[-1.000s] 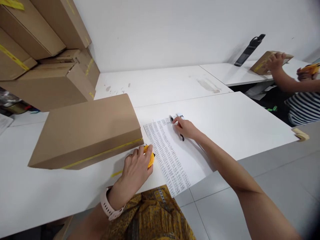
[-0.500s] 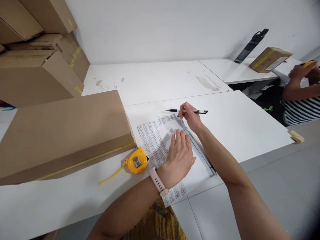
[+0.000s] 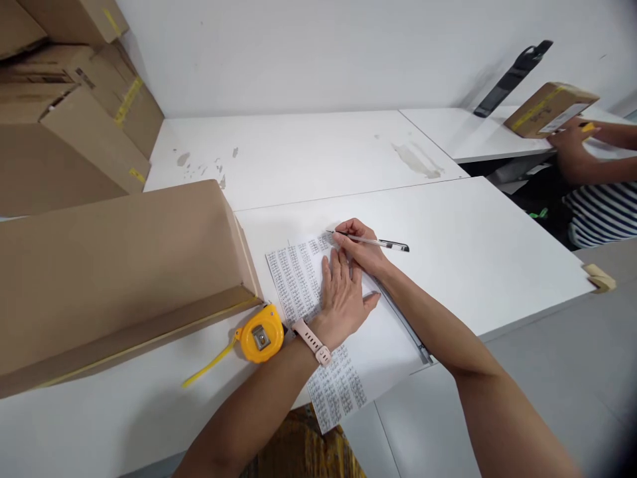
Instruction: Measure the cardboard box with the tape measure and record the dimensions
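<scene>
My right hand is closed around a black-capped clear pen, its tip at the top edge of a sheet of paper. Columns of small handwriting or print cover the left part of the sheet; the right part is blank. My left hand, with a pale pink watch band on the wrist, lies flat on the paper, fingers stretched out. Along the sheet's right side runs a grey clip bar, partly hidden under my right forearm. A yellow tape measure rests left of my left wrist, its yellow strap trailing out.
A large cardboard box lies on the white table at left, with stacked boxes behind it. At the far right stand a dark bottle and a small carton, where another person's hands hold something yellow.
My right hand has brought the pen down and left to the paper's top edge. My left hand has settled flat on the sheet. The other person's hands moved to the small carton.
</scene>
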{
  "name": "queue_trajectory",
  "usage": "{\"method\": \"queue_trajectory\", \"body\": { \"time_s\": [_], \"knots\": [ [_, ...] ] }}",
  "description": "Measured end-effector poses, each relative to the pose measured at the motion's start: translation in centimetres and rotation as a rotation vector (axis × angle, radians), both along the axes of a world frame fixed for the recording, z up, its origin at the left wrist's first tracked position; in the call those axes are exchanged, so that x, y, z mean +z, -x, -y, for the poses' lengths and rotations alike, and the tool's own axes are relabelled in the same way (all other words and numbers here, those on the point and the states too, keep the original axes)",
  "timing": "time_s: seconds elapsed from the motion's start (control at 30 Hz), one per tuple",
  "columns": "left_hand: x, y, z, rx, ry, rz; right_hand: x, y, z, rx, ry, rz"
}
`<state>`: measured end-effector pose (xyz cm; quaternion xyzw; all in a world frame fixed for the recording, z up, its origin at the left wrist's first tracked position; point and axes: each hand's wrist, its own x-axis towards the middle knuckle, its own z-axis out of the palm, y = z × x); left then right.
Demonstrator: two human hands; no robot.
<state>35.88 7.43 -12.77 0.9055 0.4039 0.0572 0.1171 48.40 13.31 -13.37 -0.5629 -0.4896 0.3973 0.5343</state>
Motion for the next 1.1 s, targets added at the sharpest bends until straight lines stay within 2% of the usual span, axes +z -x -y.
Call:
{"method": "queue_trajectory", "body": {
  "time_s": [0.07,0.3,0.83,1.1],
  "knots": [
    [-0.08,-0.02,0.04,0.002,-0.016,0.003,0.07,-0.03,0.02,0.009,0.011,-0.009],
    [0.05,0.18,-0.02,-0.003,-0.045,0.021,0.50,0.48,0.22,-0.132,0.004,0.172],
    [0.53,-0.11,0.19,0.023,-0.070,-0.078,-0.14,0.35,0.10,-0.090,-0.008,0.257],
    [0.38,-0.11,0.13,0.025,-0.084,-0.055,-0.32,0.31,0.05,-0.087,-0.009,0.272]
  ]
}}
